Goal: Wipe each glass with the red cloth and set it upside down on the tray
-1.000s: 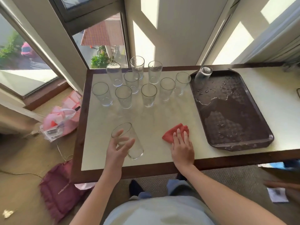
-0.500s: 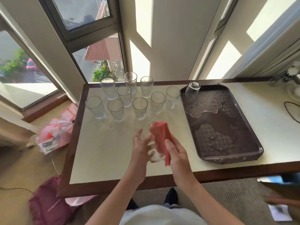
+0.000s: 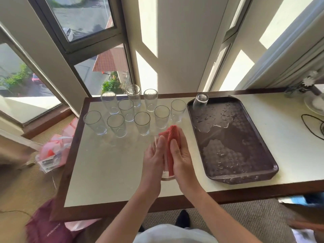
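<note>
My left hand [image 3: 154, 155] grips a clear glass [image 3: 166, 174] held above the table's front middle, its base toward me. My right hand [image 3: 182, 158] holds the red cloth [image 3: 172, 141] pressed against the glass's right side. Much of the glass is hidden between the two hands. Several clear glasses [image 3: 142, 125] stand upright in a cluster at the table's far left. A dark brown tray [image 3: 245, 146] with water on it lies to the right. One glass [image 3: 201, 102] stands upside down in the tray's far left corner.
The cream table [image 3: 105, 163] has a dark wooden edge. A black cable [image 3: 310, 125] and a plate [image 3: 315, 106] sit at the far right. Pink bags [image 3: 52, 151] and a maroon bag [image 3: 45, 227] lie on the floor to the left. Windows stand behind the table.
My right hand picked the red cloth up off the table and brought it onto the glass. My left hand carried the glass rightward to meet it. The cloth now lies along the glass's side.
</note>
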Tool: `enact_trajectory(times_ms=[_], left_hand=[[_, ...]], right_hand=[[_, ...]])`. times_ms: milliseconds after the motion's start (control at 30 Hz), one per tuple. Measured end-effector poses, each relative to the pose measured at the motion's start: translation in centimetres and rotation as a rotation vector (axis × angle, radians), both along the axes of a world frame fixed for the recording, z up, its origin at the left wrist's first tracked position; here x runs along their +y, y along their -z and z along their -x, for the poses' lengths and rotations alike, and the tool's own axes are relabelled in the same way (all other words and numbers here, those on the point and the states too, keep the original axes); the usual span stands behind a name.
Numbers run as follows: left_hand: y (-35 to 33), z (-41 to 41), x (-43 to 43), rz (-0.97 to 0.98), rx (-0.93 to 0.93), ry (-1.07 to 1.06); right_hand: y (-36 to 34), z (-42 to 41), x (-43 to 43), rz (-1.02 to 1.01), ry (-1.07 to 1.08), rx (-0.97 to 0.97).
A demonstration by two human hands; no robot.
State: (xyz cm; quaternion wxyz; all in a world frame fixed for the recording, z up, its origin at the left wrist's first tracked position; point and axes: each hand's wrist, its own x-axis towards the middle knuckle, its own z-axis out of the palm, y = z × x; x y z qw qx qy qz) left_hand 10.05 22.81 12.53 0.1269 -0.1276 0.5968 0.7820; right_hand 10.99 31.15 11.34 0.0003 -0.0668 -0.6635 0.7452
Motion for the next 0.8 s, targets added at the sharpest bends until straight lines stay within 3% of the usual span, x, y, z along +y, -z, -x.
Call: enact_trajectory(times_ms=[167, 467, 667, 800], left_hand=[[-0.1, 0.1, 0.0, 0.112, -0.008, -0.094], [-0.7, -0.2, 0.8, 0.038, 0.085, -0.039], [-1.2, 0.3, -0.4, 0.102, 0.078, -0.109], [-1.2, -0.5, -0.1, 0.076, 0.098, -0.042]], right_hand=[[1.1, -2.8, -0.4, -0.214, -0.011, 0.076], [-1.2, 1.0, 0.8, 0.078, 0.048, 0.006], [0.6, -2.4, -0.6, -0.235, 0.021, 0.099], [-1.1, -0.2, 0.4, -0.003, 0.014, 0.013]])
